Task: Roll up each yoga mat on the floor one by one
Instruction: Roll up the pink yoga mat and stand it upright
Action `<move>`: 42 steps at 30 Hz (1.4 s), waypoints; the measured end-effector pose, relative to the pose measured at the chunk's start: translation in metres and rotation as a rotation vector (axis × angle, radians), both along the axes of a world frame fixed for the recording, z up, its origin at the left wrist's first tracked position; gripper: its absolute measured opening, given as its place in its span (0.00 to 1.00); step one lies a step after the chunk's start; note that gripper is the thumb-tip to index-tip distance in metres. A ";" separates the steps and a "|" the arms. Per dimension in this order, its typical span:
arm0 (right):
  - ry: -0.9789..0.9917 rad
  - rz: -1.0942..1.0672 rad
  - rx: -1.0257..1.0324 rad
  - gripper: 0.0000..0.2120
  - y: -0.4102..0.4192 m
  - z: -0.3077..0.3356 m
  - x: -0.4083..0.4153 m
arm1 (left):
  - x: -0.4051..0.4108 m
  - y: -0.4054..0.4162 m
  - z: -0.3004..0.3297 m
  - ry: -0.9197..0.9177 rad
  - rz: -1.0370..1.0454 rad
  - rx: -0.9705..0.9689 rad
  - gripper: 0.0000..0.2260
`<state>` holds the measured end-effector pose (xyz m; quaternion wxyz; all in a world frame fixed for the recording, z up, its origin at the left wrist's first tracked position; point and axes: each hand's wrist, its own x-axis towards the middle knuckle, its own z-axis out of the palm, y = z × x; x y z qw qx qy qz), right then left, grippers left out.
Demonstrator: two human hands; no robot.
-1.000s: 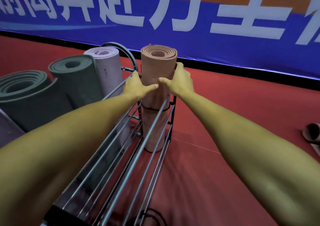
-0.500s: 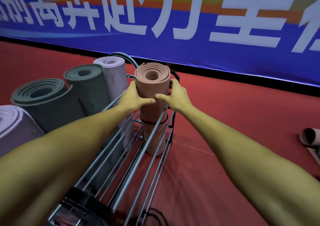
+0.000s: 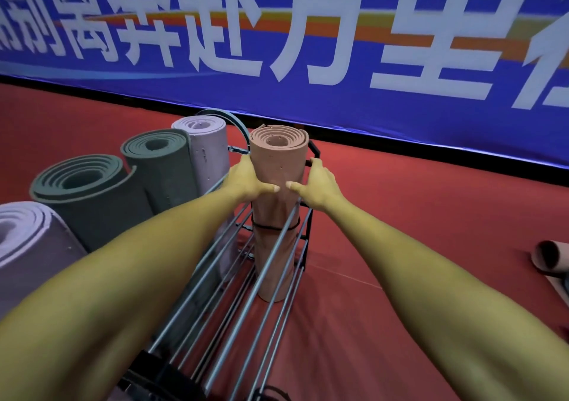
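Salmon-pink foam, the rolled yoga mat point(image 3: 278, 166) stands upright at the far end of a metal wire rack point(image 3: 246, 277) on the red floor point(image 3: 400, 216), a black band round its middle. The left hand point(image 3: 246, 179) and right hand point(image 3: 317, 182) grip its upper part from either side, thumbs nearly meeting in front. Left of it, grey-green and lilac rolled mats point(image 3: 160, 166) lean in the rack.
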<state>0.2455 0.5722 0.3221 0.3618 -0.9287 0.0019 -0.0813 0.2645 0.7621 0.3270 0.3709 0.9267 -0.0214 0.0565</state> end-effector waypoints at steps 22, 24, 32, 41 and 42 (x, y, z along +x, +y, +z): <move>-0.029 0.048 0.070 0.40 -0.039 0.023 -0.083 | -0.077 0.010 0.046 -0.424 -0.017 0.212 0.27; -0.025 0.064 0.061 0.40 -0.045 0.032 -0.098 | -0.086 0.012 0.052 -0.416 -0.021 0.189 0.25; -0.059 0.114 -0.045 0.32 -0.100 0.066 -0.199 | -0.141 -0.038 0.074 -0.337 -0.368 0.103 0.13; -0.134 0.014 -0.304 0.11 -0.255 0.068 -0.355 | -0.252 -0.224 0.061 -0.148 -0.855 -0.030 0.03; -0.121 -0.013 -0.308 0.11 -0.277 0.063 -0.373 | -0.265 -0.248 0.053 -0.119 -0.900 -0.038 0.04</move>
